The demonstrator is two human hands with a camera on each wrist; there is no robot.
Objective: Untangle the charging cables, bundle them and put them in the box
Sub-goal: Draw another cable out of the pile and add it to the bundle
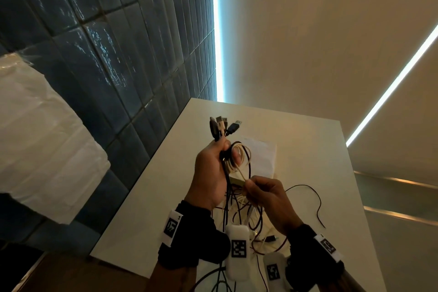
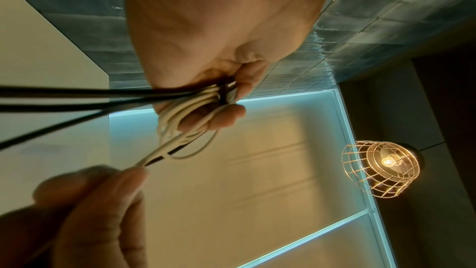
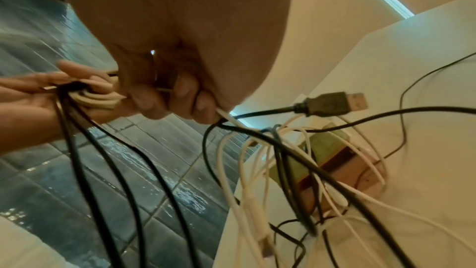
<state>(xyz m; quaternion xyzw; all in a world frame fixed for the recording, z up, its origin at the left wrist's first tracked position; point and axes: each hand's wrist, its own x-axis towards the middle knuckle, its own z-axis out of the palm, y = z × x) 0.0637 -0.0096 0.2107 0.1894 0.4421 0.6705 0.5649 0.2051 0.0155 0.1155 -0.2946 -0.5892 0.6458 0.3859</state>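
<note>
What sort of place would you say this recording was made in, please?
Probably an indoor room in a home or café: a blue tiled wall, a wire-cage pendant lamp, LED light strips and a white table strewn with charging cables.

No readable text; only square coded markers (image 1: 238,248) on the wrist mounts.

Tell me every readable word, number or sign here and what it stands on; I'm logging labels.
No words or numbers can be read.
Wristband tags: black-and-white square code patterns, no letters.
Wrist cameras: the same kind of code, no letters.
Small box under the cables: coloured bands, no legible print.
</note>
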